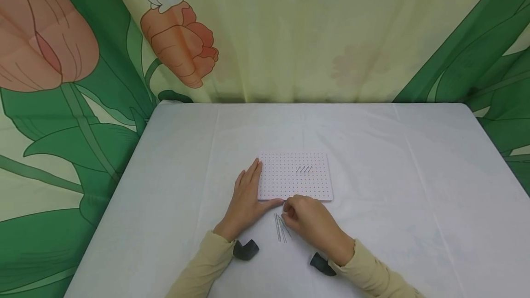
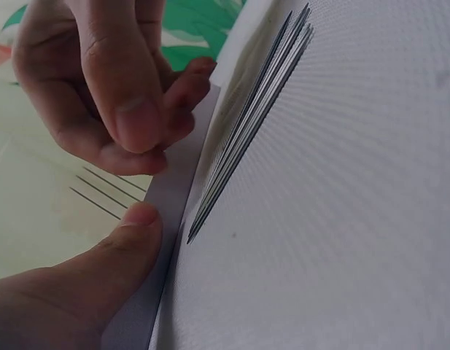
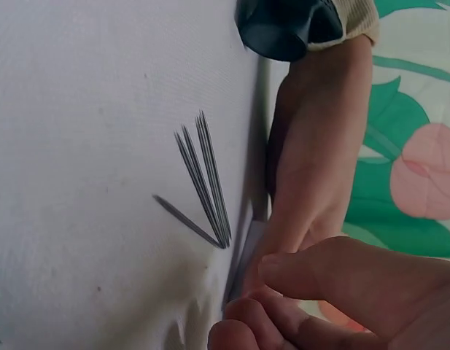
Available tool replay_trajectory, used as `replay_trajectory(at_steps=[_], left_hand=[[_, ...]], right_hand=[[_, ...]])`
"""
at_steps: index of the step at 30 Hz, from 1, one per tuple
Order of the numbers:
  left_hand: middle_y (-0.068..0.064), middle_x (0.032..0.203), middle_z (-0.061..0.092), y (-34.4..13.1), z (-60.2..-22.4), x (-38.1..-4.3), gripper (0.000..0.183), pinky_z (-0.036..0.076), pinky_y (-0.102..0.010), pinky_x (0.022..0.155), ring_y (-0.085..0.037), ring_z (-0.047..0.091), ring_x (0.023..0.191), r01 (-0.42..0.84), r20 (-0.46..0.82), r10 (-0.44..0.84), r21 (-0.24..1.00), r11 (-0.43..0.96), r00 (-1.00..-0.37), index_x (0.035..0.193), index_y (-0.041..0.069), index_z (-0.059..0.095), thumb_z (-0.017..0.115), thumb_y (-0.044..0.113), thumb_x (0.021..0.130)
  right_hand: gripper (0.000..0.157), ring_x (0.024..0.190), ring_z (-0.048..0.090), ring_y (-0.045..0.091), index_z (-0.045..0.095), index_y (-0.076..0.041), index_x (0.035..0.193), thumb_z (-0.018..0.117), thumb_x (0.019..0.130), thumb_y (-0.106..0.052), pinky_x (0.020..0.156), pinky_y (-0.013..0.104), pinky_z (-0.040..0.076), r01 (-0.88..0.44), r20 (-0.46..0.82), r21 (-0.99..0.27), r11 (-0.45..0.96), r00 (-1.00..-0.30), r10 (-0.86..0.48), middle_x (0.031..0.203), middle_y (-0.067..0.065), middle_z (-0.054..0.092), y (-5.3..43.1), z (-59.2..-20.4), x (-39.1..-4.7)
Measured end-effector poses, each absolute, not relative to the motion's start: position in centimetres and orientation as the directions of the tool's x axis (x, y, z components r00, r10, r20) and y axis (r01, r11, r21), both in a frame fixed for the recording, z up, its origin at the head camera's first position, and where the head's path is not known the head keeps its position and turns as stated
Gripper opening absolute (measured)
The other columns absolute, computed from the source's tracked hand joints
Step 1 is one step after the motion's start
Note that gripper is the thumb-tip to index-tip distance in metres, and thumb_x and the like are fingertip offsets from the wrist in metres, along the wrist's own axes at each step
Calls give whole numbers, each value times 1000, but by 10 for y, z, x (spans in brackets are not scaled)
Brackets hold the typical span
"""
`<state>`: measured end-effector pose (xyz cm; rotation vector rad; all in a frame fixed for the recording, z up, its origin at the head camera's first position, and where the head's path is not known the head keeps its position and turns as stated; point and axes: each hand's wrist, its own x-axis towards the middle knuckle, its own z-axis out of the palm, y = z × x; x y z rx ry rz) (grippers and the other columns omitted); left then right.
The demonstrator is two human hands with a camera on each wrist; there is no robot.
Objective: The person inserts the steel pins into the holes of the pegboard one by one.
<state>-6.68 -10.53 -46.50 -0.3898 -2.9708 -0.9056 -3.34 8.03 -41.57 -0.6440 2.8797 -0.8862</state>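
Note:
A thin white board with rows of small holes lies on the table. Several thin metal pins stand in its upper right part. My left hand lies at the board's left side, fingers straight along that edge and thumb along the near edge. My right hand hovers by the board's near edge, its fingers bent and its thumb apart from them; no pin shows between them. Below it, several loose metal pins lie on the cloth, mostly bunched, one of them slanting away.
A white cloth covers the table. Dark wrist mounts hang under both beige sleeves. A curtain printed with plants and a carrot hangs behind the table's far edge.

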Motion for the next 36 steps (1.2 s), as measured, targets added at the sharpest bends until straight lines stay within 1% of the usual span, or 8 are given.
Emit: replay_trajectory(at_steps=[5,10,17,23,28,33,36], left_hand=[[-10,166,18,-104,-465,-67,110,11,-45,125,-24,21,152,238,83,231,547,803,-969,157,3,23,79,55,77],[-9,166,18,-103,-465,-67,110,11,-45,125,-23,21,152,228,74,225,546,806,-972,157,3,23,79,54,78],[-10,166,17,-102,-465,-66,110,12,-45,125,-24,21,152,215,68,212,535,817,-975,157,3,23,80,53,77],[-10,166,17,-102,-466,-66,110,11,-45,125,-24,21,152,214,73,208,537,816,-975,157,3,23,80,52,77],[-10,166,16,-102,-467,-66,110,11,-45,125,-24,21,152,217,73,212,537,815,-975,157,2,22,79,54,78],[-9,166,16,-103,-467,-67,110,11,-45,125,-23,20,152,219,74,214,545,809,-974,157,2,22,79,54,78],[-10,166,16,-103,-467,-67,110,11,-45,125,-23,20,152,222,77,216,553,803,-973,157,2,21,79,54,78]], right_hand=[[10,62,54,4,69,-8,78,79,79,-8,56,21,47,-357,12,-558,749,-906,-422,68,-5,63,78,-420,-31],[12,59,50,3,67,-9,75,79,78,-5,53,20,44,-398,29,-549,735,-888,-459,63,-6,59,77,-424,-30],[10,56,47,4,67,-7,73,75,78,-4,50,20,41,-424,33,-534,732,-875,-483,59,-6,57,76,-424,-30],[10,55,48,4,68,-7,71,74,78,-3,49,20,41,-421,32,-527,739,-878,-477,60,-5,58,75,-422,-30],[13,57,50,6,66,-8,71,77,76,-5,50,21,42,-413,45,-514,752,-888,-458,63,-4,60,74,-423,-27],[13,54,45,6,65,-7,68,75,73,0,47,20,39,-412,59,-481,774,-896,-441,61,-4,56,71,-424,-24],[16,52,40,6,63,-9,65,72,71,2,45,20,36,-403,62,-464,788,-903,-426,57,-6,51,71,-424,-24]])
